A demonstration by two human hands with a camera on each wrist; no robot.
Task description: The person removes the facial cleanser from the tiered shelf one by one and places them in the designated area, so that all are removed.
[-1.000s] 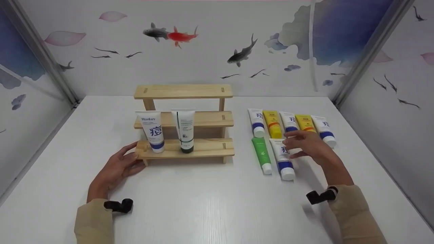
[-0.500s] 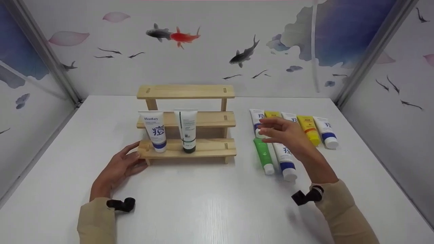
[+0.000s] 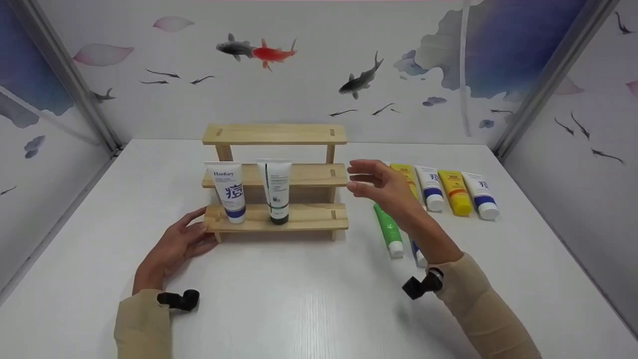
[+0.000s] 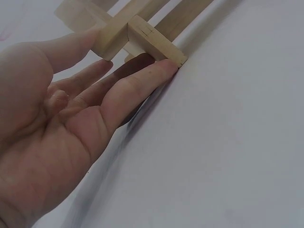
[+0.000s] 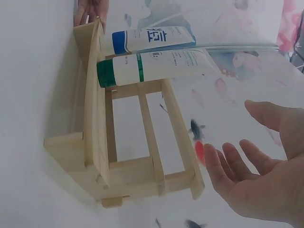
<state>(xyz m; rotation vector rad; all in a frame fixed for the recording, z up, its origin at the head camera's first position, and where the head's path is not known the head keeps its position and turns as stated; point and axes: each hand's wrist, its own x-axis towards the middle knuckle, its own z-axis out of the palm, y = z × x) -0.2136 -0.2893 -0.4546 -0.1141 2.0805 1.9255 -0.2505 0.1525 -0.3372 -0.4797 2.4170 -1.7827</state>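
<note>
A three-tier wooden rack (image 3: pixel 309 217) stands on the white table. On its lowest shelf two tubes stand cap down: a white and blue tube (image 3: pixel 230 194) at the left and a white tube with a dark green cap (image 3: pixel 277 192) beside it. My left hand (image 3: pixel 174 244) touches the rack's lower left end, thumb at the shelf's end and fingers extended to the leg (image 4: pixel 156 42). My right hand (image 3: pixel 386 187) is at the right end of the middle shelf, fingers loosely bent and apart, holding nothing. The right wrist view shows this palm (image 5: pixel 261 175) beside the rack.
Right of the rack several tubes lie flat: a green tube (image 3: pixel 389 232), a yellow tube (image 3: pixel 454 192), a white and blue tube (image 3: pixel 481 196) and others partly under my right arm. Painted panels (image 3: pixel 299 99) close off the back and sides.
My right hand has moved left from above the lying tubes to the rack's right end, still holding nothing. The left hand stays at the rack. The view has shifted slightly.
</note>
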